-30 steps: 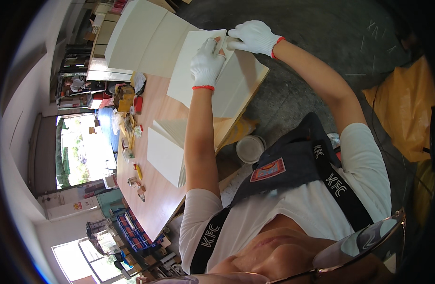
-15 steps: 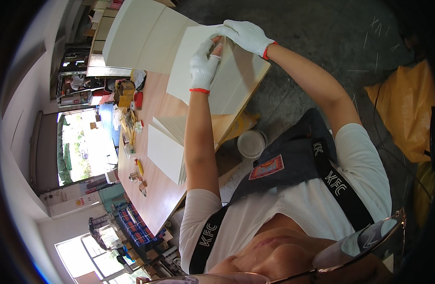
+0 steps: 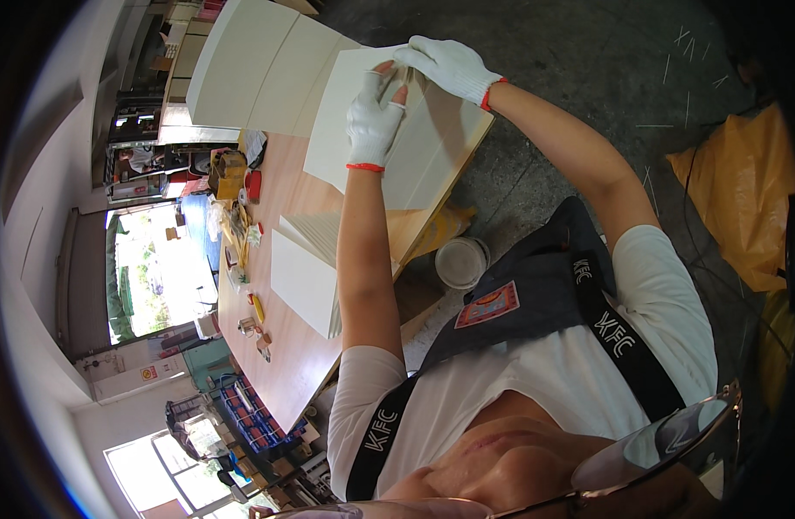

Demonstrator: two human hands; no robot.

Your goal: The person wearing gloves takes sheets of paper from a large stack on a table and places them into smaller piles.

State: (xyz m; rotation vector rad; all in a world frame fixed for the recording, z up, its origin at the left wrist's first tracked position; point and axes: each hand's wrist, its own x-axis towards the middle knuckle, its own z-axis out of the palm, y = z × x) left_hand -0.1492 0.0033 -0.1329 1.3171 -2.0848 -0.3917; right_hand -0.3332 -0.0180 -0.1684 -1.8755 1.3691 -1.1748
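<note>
My left hand (image 3: 376,125), in a white knit glove with a red cuff and bare thumb and fingertip, is over a white sheet or board (image 3: 350,108) on the table. Its thumb and forefinger are apart. My right hand (image 3: 447,67), gloved the same way, is at the far edge of that sheet, fingers bent and pressed together. Something thin and pale shows between the two hands, too small to name. A stack of white panels (image 3: 304,281) lies fanned out beside my left forearm.
Large cream panels (image 3: 263,65) stand beyond the wooden table (image 3: 285,381). Along its far side are a yellow box (image 3: 227,173), a red roll (image 3: 254,184) and small tools. A round tub (image 3: 461,263) stands below the near edge. Orange sheeting (image 3: 743,199) and a cable lie on the floor at right.
My left thumb and forefinger have spread a little wider, the forefinger drawing slightly left from my right hand. My right hand has hardly moved.
</note>
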